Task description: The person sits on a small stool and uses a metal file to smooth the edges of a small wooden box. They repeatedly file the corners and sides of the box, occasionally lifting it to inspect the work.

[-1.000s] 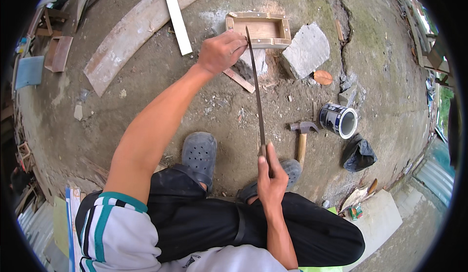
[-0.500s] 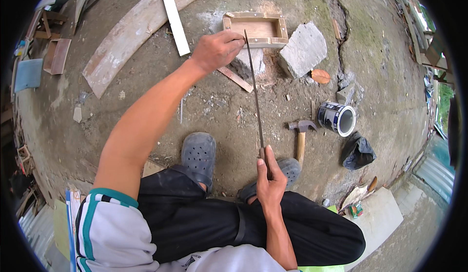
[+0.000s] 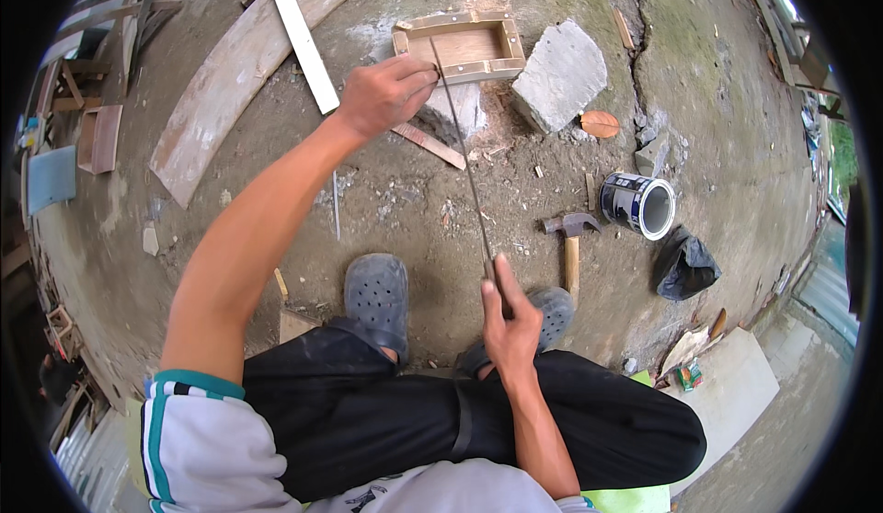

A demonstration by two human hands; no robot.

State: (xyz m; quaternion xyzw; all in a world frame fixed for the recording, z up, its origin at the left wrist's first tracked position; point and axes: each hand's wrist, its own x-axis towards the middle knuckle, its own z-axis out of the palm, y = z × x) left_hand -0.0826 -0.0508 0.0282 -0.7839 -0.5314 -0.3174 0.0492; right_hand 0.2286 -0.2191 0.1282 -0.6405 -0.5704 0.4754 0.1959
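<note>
The left hand point(image 3: 382, 95) pinches the far end of a long thin metal rod point(image 3: 467, 159), fingers closed around it, above a chunk of concrete point(image 3: 457, 108). The right hand point(image 3: 509, 324) grips the near end, close to the knee. The rod hangs stretched between both hands and looks almost straight. A small wooden box point(image 3: 460, 46) lies just behind, and a hammer point(image 3: 570, 237) rests untouched on the ground, so I judge that no striking is under way at this moment.
</note>
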